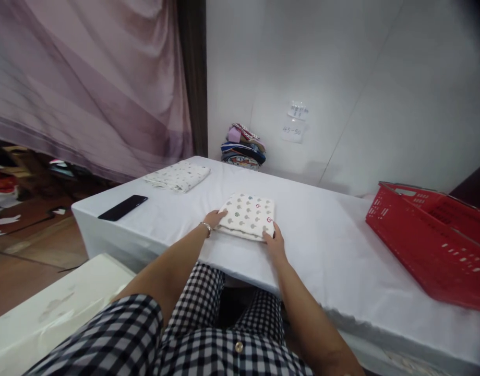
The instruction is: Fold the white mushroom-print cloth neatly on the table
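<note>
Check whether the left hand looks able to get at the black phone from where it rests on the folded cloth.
Probably yes. The left hand rests at the folded cloth's left edge, and only bare white tabletop lies between it and the black phone near the table's left edge. Nothing blocks that stretch; the reach looks moderate.
</note>
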A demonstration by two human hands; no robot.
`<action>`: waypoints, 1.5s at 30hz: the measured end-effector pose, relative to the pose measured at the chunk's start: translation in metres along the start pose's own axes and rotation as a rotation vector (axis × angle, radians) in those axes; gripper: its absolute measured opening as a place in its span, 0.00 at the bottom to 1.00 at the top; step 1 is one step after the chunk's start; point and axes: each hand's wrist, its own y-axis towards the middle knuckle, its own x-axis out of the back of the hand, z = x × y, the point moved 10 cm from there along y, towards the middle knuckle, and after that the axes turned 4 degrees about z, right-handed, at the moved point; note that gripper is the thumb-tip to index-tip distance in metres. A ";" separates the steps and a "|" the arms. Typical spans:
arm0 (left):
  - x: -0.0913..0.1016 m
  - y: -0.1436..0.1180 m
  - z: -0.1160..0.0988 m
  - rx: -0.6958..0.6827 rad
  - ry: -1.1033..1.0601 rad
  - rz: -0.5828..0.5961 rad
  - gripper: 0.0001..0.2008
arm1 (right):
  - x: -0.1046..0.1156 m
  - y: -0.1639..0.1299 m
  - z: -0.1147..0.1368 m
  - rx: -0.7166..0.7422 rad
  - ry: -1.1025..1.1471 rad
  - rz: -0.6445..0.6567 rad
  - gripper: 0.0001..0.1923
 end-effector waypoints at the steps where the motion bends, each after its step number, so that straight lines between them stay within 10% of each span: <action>1: 0.000 -0.001 0.000 -0.003 -0.002 0.000 0.19 | 0.001 -0.001 0.001 -0.004 -0.002 -0.002 0.36; 19: -0.004 -0.007 -0.002 -0.142 -0.005 -0.027 0.23 | 0.005 -0.007 0.009 -0.097 0.068 -0.038 0.39; 26: 0.005 -0.031 -0.015 -0.444 0.046 -0.247 0.21 | 0.004 -0.027 0.064 0.375 -0.618 -0.130 0.24; 31: -0.025 -0.073 -0.049 -0.898 0.358 -0.089 0.18 | -0.053 -0.044 0.086 0.692 -0.914 0.181 0.15; 37: -0.040 -0.079 -0.058 -0.982 0.485 -0.052 0.11 | -0.087 -0.036 0.086 0.712 -1.066 0.297 0.12; 45: -0.039 -0.090 -0.064 -1.055 0.546 -0.034 0.11 | -0.082 -0.037 0.078 0.730 -0.977 0.281 0.13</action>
